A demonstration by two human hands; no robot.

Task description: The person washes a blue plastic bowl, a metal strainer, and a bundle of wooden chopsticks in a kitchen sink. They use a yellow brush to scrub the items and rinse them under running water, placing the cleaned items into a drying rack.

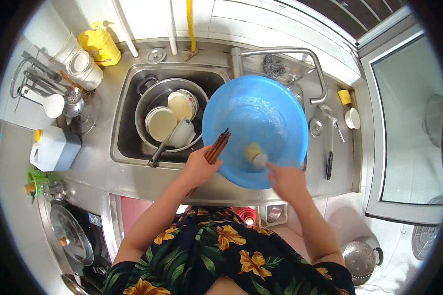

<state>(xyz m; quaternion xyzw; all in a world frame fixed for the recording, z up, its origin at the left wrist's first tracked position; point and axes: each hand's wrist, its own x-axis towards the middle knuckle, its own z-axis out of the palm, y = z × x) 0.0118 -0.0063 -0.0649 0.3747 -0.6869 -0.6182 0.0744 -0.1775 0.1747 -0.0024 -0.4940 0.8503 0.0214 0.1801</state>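
Observation:
A bundle of brown chopsticks [217, 148] is gripped in my left hand [201, 167], at the left rim of a large blue plastic basin [256, 107]. My right hand [288, 180] is over the basin's near right rim, its fingers blurred beside a small whitish round thing [260, 160]; whether they hold it is unclear. A blurred yellow thing [252, 150], perhaps a sponge, touches or adjoins it. The basin covers most of the right sink bowl. In the left sink bowl, a metal pot [138, 121] holds several bowls [161, 123] and a dark-handled utensil [158, 153].
A curved metal faucet [319, 77] stands behind the basin. On the right counter lie a slotted spoon [330, 138], a yellow sponge [344, 97] and a small white bowl [352, 118]. A utensil rack [90, 114], a yellow jug [101, 46] and a white jug [57, 149] stand at left.

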